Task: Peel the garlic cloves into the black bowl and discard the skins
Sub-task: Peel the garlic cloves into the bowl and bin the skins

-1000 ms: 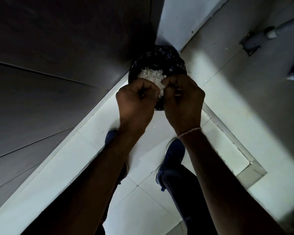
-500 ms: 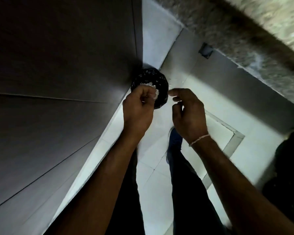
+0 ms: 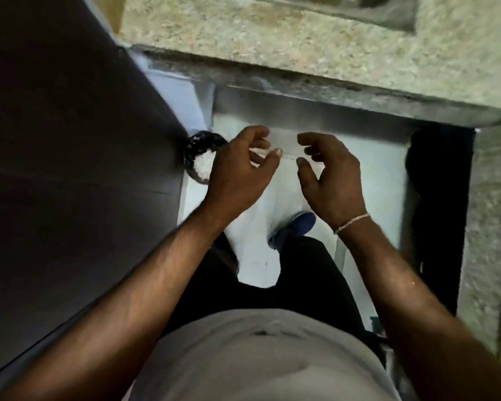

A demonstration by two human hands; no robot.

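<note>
A black bin (image 3: 198, 146) lined with a glossy bag is seen on the white floor (image 3: 368, 169), pressed against the dark cabinet panel (image 3: 70, 169). A heap of pale garlic skins (image 3: 203, 166) lies inside the bin, toward its near side.

The left hand (image 3: 239, 172) is held just beside the bin and above it, partly covering the bin's right rim. Its fingers are loosely curled with a narrow gap between thumb and forefinger; a small pale scrap seems to be caught among the fingers, but blur prevents this from being told for certain.

The right hand (image 3: 330, 175) is held farther from the bin, apart from the left hand, over bare floor. Its fingers are relaxed and half-curled, thumb and forefinger standing apart, nothing seen held. A thin pale wristband (image 3: 352, 222) is worn on that wrist.

A speckled stone counter (image 3: 272, 39) runs beyond the bin, well above the floor. A blue shoe (image 3: 294, 228) is seen on the floor, on the near side of the bin, below the right hand.
</note>
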